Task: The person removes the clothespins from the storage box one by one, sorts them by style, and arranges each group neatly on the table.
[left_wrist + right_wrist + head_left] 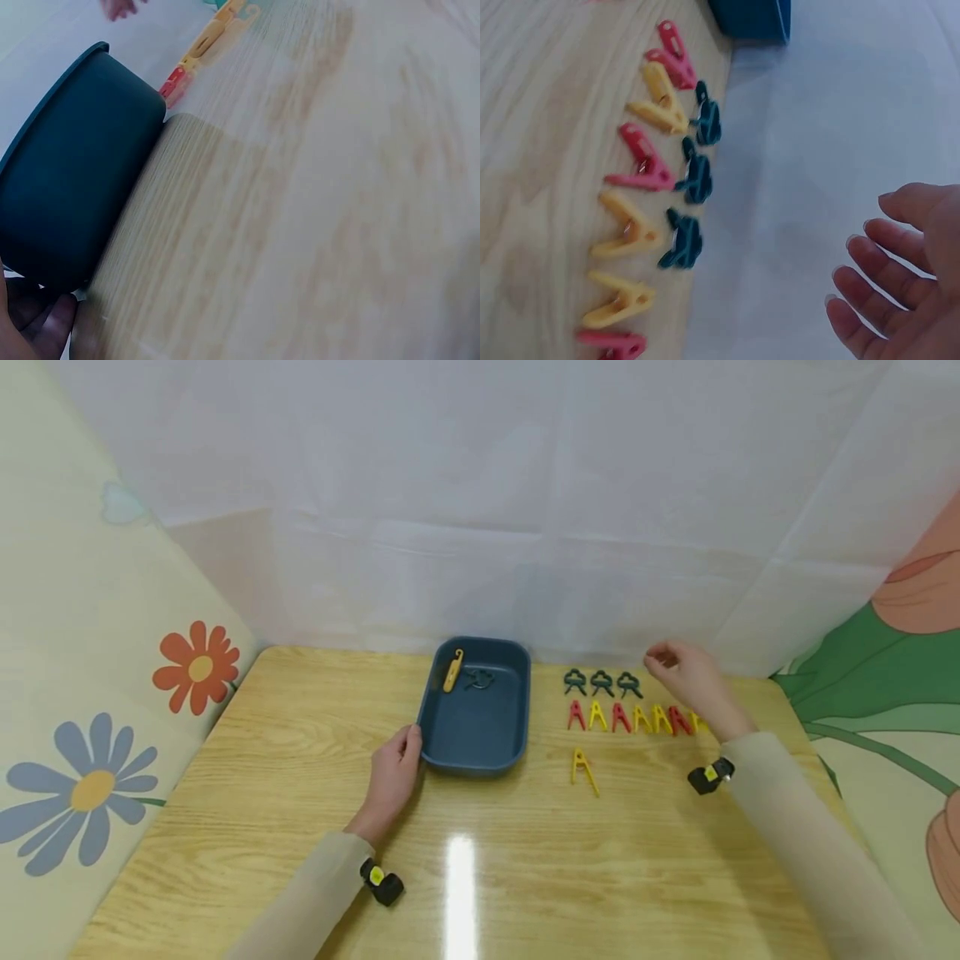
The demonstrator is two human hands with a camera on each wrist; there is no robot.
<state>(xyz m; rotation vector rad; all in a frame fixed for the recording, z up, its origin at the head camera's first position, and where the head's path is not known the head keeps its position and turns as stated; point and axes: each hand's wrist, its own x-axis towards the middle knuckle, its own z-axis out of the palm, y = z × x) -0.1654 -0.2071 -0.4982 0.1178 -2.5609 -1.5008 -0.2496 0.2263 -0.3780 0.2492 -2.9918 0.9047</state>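
Note:
A dark blue plastic basin (476, 722) stands on the table, and my left hand (396, 766) grips its near left side. Inside it lie a yellow clothespin with a hooked end (453, 672) and a dark green clip (480, 678). My right hand (678, 677), fingers apart and slightly bent in the right wrist view, is raised near the back edge, holding nothing. Nearest to it is a row of three dark green clips (602, 682). In front of these runs a row of red and yellow clothespins (620, 717), partly hidden by my right wrist at its right end.
A single yellow clothespin (582, 768) lies nearer to me than the rows. White sheeting (480, 527) hangs behind the wooden table (300, 777). Flower-patterned panels (90, 789) stand at both sides.

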